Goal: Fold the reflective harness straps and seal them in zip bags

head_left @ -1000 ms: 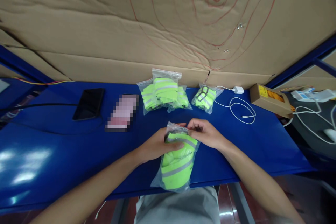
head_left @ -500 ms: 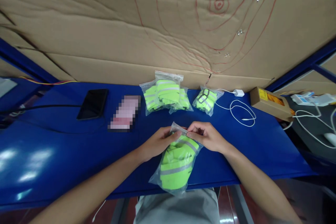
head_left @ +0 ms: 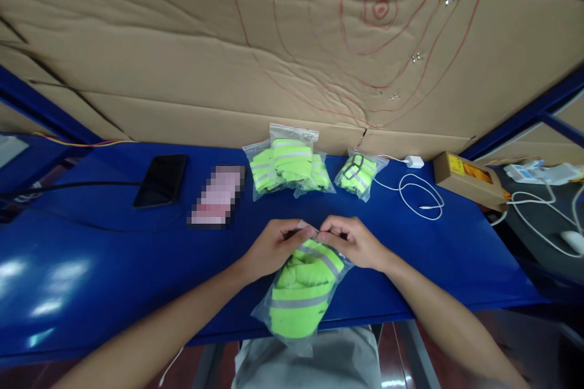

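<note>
A clear zip-lock bag holds folded neon-yellow fabric with grey reflective stripes. It hangs at the front edge of the blue table, its top edge toward the back. My left hand pinches the bag's top edge between thumb and fingers. Close beside it, my right hand grips the same edge, fingers curled and thumb pressed on the plastic. The two thumbs nearly meet along the seal. Whether the seal is closed there is hidden by the fingers.
Behind my hands lie several similar bags in a pile and a single bag. A pixelated phone-like slab and a black device are on the left. A white cable and a cardboard box sit right.
My right hand has moved slightly left, closer to my left hand along the bag's top edge. The bag's lower end has swung a little left and toward me.
</note>
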### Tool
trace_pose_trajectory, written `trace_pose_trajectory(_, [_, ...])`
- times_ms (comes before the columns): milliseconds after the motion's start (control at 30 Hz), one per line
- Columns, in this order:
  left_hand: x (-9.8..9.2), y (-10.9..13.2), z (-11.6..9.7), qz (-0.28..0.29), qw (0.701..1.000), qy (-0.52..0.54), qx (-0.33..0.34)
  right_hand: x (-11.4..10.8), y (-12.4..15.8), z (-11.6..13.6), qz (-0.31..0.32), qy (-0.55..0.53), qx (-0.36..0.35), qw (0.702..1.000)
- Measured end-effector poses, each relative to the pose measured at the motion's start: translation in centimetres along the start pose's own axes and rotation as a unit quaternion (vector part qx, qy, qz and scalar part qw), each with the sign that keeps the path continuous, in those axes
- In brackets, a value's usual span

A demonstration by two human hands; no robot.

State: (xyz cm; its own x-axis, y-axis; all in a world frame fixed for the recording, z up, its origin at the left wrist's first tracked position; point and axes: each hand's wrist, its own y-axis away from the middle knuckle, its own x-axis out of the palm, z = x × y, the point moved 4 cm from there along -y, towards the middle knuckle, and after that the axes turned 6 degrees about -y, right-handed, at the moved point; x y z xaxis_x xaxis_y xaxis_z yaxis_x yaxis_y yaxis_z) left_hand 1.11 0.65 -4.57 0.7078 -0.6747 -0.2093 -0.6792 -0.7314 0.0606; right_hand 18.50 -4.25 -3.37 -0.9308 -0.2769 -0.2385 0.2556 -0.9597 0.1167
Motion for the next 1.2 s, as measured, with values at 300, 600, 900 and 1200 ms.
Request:
trace_pose_trajectory(300, [-0.7,0.1,-0.4,0.018,0.998,-0.051,0.014,-0.1,0.1,0.1,0.038,0.009,-0.005,0.999])
trace_pose_trajectory(600, [-0.6,0.0,0.0,-0.041,0.987,-0.138,0.065,0.3,-0.1,0.1,0.015,0.006,-0.010,1.000])
trace_pose_trajectory(900, [-0.3,0.0,-0.1,-0.027,0.995,-0.082,0.049,0.4,0.2,0.7,-0.023,0.085,-0.037,0.995])
trace_pose_trajectory(1200, [0.0,0.0,-0.1,0.046,0.996,0.077,0.008,-1.1,0.2,0.3,-0.118,0.031,-0.066,0.990])
